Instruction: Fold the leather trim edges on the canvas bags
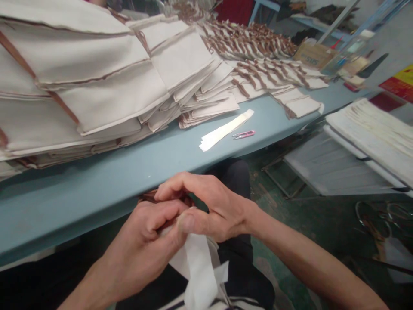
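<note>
Both hands work close together just off the near edge of the pale blue counter [80,189], above the person's dark trousers [234,181]. The left grip [138,245] is curled shut around the top of a white cloth piece [200,271], which hangs down from the hands toward the lap. The right grip [214,211] is nearly closed too, its thumb [187,223] pressed onto the same cloth against the left grip. A sliver of brown binding [151,197] shows above them (most of it is hidden by the fingers). At 11 o'clock, tall stacks of canvas panels edged in brown [97,73] sit on the counter, with more brown-trimmed pieces [258,73] at 1 o'clock. Nearer, also at 1 o'clock, a bundle of white strips [222,129] lies just beside pink-handled thread snips [243,134]. A cardboard box [314,54] sits farther off, toward 2 o'clock.
</note>
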### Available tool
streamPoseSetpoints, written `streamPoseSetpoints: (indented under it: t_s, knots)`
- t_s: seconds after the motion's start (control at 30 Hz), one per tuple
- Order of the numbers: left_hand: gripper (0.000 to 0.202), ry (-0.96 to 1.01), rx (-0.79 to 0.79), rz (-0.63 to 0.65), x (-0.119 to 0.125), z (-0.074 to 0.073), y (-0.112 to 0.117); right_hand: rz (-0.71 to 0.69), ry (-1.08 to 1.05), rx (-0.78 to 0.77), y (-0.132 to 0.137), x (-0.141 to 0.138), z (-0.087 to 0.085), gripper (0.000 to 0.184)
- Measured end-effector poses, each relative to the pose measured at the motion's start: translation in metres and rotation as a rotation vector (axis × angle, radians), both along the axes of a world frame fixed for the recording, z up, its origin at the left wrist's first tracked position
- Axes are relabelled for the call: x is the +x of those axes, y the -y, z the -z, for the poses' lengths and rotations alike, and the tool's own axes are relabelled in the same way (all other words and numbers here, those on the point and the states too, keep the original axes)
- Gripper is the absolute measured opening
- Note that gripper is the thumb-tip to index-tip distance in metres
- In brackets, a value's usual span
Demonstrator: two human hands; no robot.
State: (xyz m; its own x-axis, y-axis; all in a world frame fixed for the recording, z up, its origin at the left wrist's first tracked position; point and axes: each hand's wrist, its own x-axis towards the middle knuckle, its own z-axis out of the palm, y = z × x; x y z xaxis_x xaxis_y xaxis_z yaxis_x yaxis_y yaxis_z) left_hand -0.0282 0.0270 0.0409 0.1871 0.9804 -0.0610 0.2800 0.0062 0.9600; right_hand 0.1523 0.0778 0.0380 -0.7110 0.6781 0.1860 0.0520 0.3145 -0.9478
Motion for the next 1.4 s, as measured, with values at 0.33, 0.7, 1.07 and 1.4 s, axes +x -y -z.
streamPoseSetpoints:
  t_s: [0.33, 0.7, 1.07, 1.4]
  knots:
    - [0.036, -0.34, 0.296, 0.285, -0.03, 0.015, 0.003, -0.177, 0.602, 0.26, -0.011, 0.001, -0.004, 0.047]
    - [0.013, -0.276, 0.382, 0.258, -0.039, 0.025, 0.006, -0.225, 0.375, 0.042, -0.014, 0.009, 0.001, 0.016]
    - [0.016, -0.542, 0.815, 0.245, -0.042, 0.028, 0.013, -0.156, 0.198, -0.022, -0.012, -0.002, 0.028, 0.009]
    - [0.032, -0.723, 0.929, 0.308, -0.043, 0.034, 0.026, -0.23, 0.096, -0.593, -0.003, 0.005, 0.043, 0.017]
